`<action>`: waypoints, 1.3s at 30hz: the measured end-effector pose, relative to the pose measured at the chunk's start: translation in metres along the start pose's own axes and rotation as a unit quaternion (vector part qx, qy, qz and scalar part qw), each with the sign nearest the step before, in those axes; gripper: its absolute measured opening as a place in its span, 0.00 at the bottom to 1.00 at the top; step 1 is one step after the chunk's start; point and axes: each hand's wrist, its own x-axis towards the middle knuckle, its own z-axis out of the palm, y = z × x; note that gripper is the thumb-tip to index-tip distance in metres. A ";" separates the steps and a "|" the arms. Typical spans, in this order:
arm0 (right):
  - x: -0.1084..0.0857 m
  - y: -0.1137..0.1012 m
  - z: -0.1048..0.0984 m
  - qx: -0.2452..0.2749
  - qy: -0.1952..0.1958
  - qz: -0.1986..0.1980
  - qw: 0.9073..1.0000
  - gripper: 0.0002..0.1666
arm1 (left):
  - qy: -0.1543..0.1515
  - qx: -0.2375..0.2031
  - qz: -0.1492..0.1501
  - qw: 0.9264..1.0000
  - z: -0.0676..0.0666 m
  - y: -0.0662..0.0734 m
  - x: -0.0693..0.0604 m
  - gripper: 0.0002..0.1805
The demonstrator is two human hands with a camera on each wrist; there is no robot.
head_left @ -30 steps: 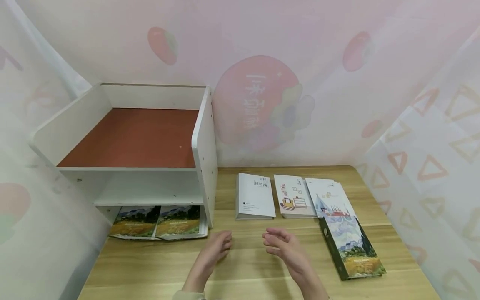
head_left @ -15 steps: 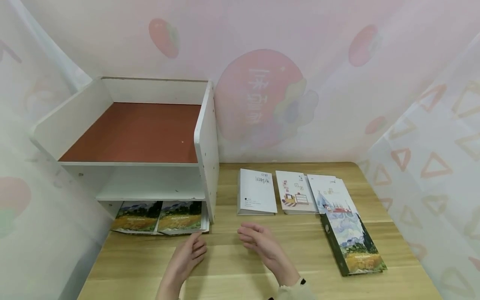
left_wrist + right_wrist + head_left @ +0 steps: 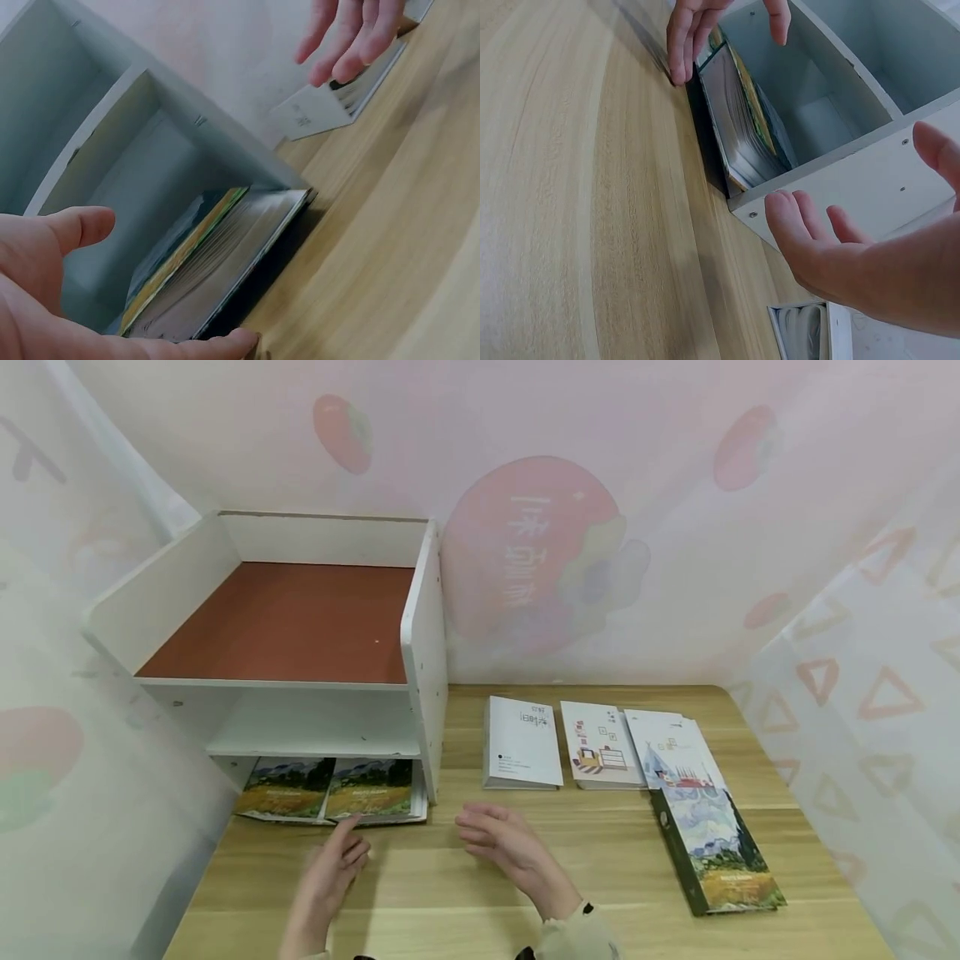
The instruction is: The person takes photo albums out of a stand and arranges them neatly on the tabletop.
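Two landscape-covered photo albums lie side by side in the bottom compartment of a white shelf unit (image 3: 427, 652): a left album (image 3: 281, 797) and a right album (image 3: 371, 789). My left hand (image 3: 327, 870) is at the front of the right album, thumb and forefinger spread apart. The left wrist view has a fingertip low beside the album's page edges (image 3: 217, 270); whether it touches them I cannot tell. Over the wood, right of the shelf, my right hand (image 3: 517, 856) hovers with relaxed fingers, holding nothing.
Along the back of the table (image 3: 450, 902) lie a white album (image 3: 522, 743), an album with a furniture drawing (image 3: 602, 743) and a tent-picture album (image 3: 670, 747). A landscape album (image 3: 720, 856) lies in front of the last. The shelf's upper deck (image 3: 292, 618) is reddish brown.
My left hand has moved left, from beside the shelf's right wall to the front of the right album. The right hand has also shifted left. The albums have stayed put.
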 end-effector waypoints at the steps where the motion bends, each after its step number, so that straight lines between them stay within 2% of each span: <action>1: 0.001 0.000 0.000 0.004 -0.001 0.002 1.000 0.35 | 0.004 -0.008 -0.002 1.000 -0.001 0.001 0.002 0.51; 6: 0.007 0.003 -0.001 0.026 -0.010 0.010 1.000 0.35 | 0.028 -0.040 -0.012 0.999 -0.010 0.003 0.011 0.52; 10: 0.016 0.007 -0.002 0.049 -0.018 0.018 0.998 0.37 | 0.039 -0.058 -0.009 0.998 -0.019 0.005 0.019 0.50; 19: 0.046 0.018 0.003 0.106 -0.073 0.069 0.989 0.44 | 0.027 -0.096 -0.018 0.995 -0.041 0.005 0.032 0.32; 23: 0.056 0.022 0.008 0.115 -0.070 0.089 0.987 0.45 | 0.018 -0.135 -0.035 0.990 -0.048 0.003 0.035 0.23; 25: 0.058 0.023 0.010 0.120 -0.056 0.095 0.987 0.47 | 0.009 -0.158 -0.045 0.986 -0.049 0.002 0.037 0.27; 29: 0.064 0.025 0.013 0.117 -0.026 0.098 0.988 0.48 | -0.022 -0.199 -0.063 0.978 -0.049 -0.001 0.042 0.43; 31: 0.067 0.026 0.014 0.113 -0.020 0.099 0.989 0.46 | -0.027 -0.213 -0.070 0.974 -0.048 -0.003 0.044 0.45; 34: 0.071 0.028 0.014 0.115 -0.020 0.104 0.988 0.46 | -0.024 -0.221 -0.075 0.972 -0.047 -0.003 0.047 0.43; 39: 0.076 0.032 0.013 0.133 -0.029 0.113 0.984 0.47 | -0.013 -0.219 -0.082 0.972 -0.046 -0.004 0.050 0.34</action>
